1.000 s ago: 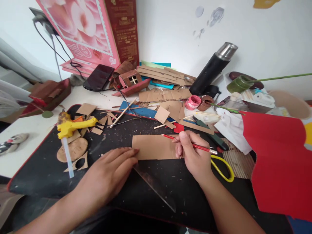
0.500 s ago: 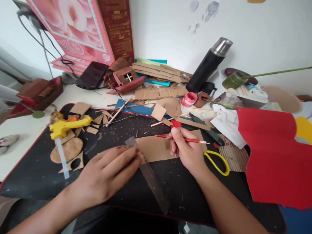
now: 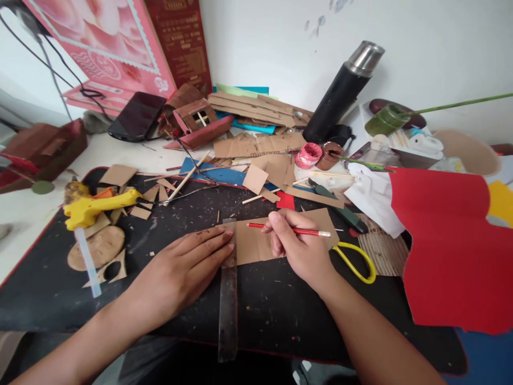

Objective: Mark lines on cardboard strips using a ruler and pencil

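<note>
My left hand [image 3: 176,267] lies over a clear ruler [image 3: 228,321], its fingertips pressing the ruler down across the left part of a brown cardboard strip [image 3: 250,248]. The ruler's lower end reaches toward the front edge of the black mat. In my right hand [image 3: 300,243] is a red pencil [image 3: 310,231], pinched between thumb and fingers, its tip pointing left above the strip. Beside that wrist is a yellow scissor handle [image 3: 373,275]; the rest of the scissors is mostly hidden by the hand.
A yellow glue gun [image 3: 102,206] rests on the mat [image 3: 160,208] at left, near cardboard scraps. Behind are small boat models [image 3: 198,125], open paint jars [image 3: 308,155] and a black flask [image 3: 336,101]. A green-handled cutter [image 3: 340,211] and a large red sheet [image 3: 444,246] lie right.
The ruler has turned from slanting to nearly straight up and down across the strip. My left fingers have flattened onto it. The pencil tip has moved slightly left. The view has shifted a little.
</note>
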A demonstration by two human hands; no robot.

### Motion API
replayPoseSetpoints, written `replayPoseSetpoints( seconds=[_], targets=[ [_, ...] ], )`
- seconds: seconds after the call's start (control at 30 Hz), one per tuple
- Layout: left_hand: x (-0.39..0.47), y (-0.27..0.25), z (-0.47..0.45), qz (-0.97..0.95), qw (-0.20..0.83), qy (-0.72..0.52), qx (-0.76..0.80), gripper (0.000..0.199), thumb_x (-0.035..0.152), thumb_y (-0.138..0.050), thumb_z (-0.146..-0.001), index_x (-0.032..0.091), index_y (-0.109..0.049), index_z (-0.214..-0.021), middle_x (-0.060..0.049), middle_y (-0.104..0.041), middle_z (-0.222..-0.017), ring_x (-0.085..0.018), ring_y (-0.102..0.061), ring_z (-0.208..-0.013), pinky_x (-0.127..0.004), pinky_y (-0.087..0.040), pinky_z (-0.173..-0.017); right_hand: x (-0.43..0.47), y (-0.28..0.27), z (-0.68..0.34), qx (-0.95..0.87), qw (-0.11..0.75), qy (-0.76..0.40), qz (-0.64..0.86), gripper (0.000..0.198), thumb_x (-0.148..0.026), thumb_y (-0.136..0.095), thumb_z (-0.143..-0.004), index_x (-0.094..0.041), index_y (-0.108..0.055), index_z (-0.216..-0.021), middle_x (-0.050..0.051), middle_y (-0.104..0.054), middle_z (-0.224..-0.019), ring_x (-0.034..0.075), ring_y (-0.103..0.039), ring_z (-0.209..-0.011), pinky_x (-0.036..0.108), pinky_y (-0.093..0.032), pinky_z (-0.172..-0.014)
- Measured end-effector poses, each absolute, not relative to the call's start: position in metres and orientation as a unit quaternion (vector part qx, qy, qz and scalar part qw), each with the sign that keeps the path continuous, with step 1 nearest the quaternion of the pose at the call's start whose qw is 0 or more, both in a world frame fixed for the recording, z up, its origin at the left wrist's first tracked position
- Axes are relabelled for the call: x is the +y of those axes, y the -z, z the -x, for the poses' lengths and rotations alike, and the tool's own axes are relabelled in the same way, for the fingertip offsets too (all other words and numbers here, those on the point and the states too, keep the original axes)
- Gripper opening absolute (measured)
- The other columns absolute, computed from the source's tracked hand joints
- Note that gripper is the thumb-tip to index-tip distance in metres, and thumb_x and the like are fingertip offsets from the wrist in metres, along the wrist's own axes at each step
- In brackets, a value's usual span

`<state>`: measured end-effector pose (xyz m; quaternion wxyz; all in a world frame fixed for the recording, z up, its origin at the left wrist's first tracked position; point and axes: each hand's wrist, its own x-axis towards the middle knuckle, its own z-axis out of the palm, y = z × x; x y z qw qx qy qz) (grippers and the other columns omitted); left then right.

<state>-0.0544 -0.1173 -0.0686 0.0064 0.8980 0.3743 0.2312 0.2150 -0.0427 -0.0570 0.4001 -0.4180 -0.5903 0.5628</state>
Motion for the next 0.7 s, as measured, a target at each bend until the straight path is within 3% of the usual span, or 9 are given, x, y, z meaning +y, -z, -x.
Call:
replayPoseSetpoints(
  seconds=[0.33,0.7],
  targets=[
    [-0.121,0.074,0.041,-0.873,0.067,-0.243,0.416,0.054,0.045,-0.067,-0.111,0.014,-0.064,-0.154,-0.017,-0.070,-0.157,-0.033,-0.065,-0.148,-0.048,-0.058,-0.121,-0.042,0.052,-0.214,-0.608,0.379,-0.552,0.427,0.047,-0.059,-0.065,-0.113,-0.023,-0.074,-0.085,-0.006,-0.059,-0.052,0.011,-0.057,-0.046,0.027,-0.044,-0.048],
    [-0.120,0.077,0.043,-0.878,0.079,-0.230,0.413,0.054,0.048,-0.064,-0.113,0.013,-0.061,-0.155,-0.016,-0.064,-0.164,-0.032,-0.058,-0.155,-0.049,-0.053,-0.123,-0.043,0.052,-0.215,-0.614,0.368,-0.553,0.427,0.043,-0.054,-0.065,-0.115,-0.023,-0.076,-0.087,-0.006,-0.059,-0.054,0.011,-0.058,-0.047,0.028,-0.045,-0.051]
  ],
)
